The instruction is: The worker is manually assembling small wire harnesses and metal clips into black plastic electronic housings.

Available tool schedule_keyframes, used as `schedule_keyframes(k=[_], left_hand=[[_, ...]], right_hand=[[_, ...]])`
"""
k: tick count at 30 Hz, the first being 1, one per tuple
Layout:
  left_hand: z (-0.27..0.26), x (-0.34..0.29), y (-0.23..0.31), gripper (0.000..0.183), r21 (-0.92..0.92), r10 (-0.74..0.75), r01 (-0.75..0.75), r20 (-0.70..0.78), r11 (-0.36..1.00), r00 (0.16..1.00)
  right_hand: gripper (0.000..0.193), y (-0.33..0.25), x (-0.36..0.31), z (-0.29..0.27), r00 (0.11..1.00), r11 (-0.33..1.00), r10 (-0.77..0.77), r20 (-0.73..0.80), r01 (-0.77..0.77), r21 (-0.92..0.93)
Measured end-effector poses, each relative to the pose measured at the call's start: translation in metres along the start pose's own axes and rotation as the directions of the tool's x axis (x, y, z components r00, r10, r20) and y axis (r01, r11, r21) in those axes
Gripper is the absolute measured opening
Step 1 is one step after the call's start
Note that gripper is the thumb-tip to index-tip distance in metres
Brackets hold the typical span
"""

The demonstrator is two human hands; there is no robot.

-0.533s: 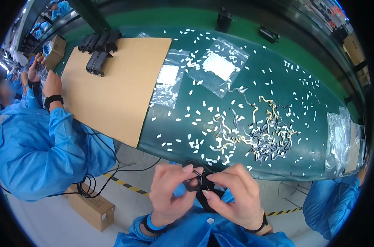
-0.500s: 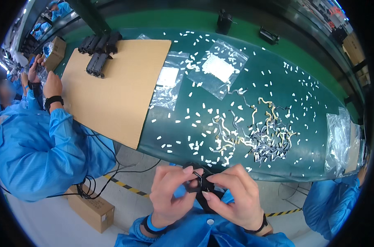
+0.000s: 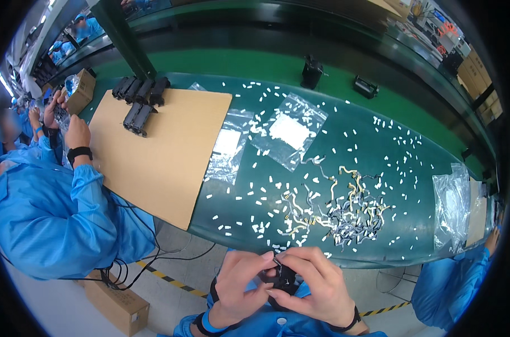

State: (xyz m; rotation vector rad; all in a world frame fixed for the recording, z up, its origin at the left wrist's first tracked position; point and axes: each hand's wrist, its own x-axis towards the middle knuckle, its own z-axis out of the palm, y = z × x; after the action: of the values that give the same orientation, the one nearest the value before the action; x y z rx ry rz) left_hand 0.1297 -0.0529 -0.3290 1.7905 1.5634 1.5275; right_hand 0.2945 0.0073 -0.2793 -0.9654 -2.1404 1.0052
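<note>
Near the table's front edge, my left hand [image 3: 239, 287] and my right hand [image 3: 315, 285] grip a small black plastic part [image 3: 287, 277] between them. The thumb and fingers of each hand pinch it from opposite sides. A thin dark piece with a pale glint shows at its top, by my fingertips; its exact kind is too small to tell. Just beyond my hands lies a tangled heap of short grey and yellow cables [image 3: 353, 222] with small connectors, on the green table [image 3: 387, 194]. Many small white pieces [image 3: 259, 227] are scattered around it.
A cardboard sheet [image 3: 162, 151] bears several black plastic units [image 3: 137, 119]. Two more black units [image 3: 312, 73] stand at the back. Clear bags lie mid-table [image 3: 291, 130] and at the right [image 3: 451, 208]. A co-worker in blue [image 3: 53, 213] sits left; another sleeve [image 3: 448, 289] shows right.
The view has tipped up, so the table and its things sit lower in the picture. Both hands keep hold of the black part, with fingers slightly shifted.
</note>
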Motion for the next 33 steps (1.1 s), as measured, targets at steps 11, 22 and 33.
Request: schedule_keyframes(k=[11,22,33], left_hand=[[0.002,0.019,0.002,0.054,-0.054,-0.011,0.010,-0.030,0.999,0.999],[-0.012,0.082,0.028,0.043,-0.070,0.275,-0.274,0.009,0.959,0.961],[-0.033,0.109,0.061,0.034,-0.077,0.452,-0.447,0.072,0.891,0.889]], right_hand=[[0.044,0.001,-0.003,-0.006,0.997,0.997,0.070,-0.030,-0.069,0.028],[0.035,-0.012,-0.015,-0.024,0.977,0.984,0.120,-0.175,-0.093,0.151],[0.032,0.013,-0.009,-0.071,0.964,0.981,0.089,-0.253,-0.128,-0.144]])
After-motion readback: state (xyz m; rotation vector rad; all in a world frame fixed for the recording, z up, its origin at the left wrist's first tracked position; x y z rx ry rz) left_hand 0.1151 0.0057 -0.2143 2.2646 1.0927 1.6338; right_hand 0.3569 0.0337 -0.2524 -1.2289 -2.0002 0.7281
